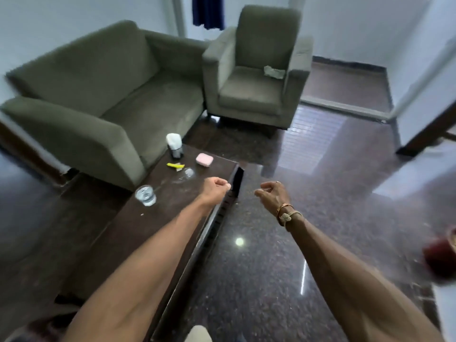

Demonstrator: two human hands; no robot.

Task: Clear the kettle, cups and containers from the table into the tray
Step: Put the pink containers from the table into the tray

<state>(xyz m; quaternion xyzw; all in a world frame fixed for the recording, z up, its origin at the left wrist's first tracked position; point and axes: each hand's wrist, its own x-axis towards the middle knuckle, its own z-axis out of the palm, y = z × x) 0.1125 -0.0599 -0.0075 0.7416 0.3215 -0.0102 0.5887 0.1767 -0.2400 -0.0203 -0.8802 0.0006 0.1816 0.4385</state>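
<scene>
A dark wooden coffee table [138, 233] runs away from me. On it stand a clear glass [145, 195] near the left edge, a second clear glass [188, 173] further back, a pink lidded container [204, 159], a yellow wrapper [175, 165] and a tissue holder [174, 145] at the far end. My left hand [217, 187] hovers over the table's right edge, fingers curled into a loose fist, holding nothing. My right hand [272, 193] hangs over the floor to the right of the table, fingers curled, with nothing in it. No kettle or tray is in view.
A green two-seat sofa [98, 95] stands left of the table and a green armchair [259, 77] behind it, with a cloth [274, 71] on its seat. A dark red object [440, 255] sits at the right edge. The floor is polished dark stone.
</scene>
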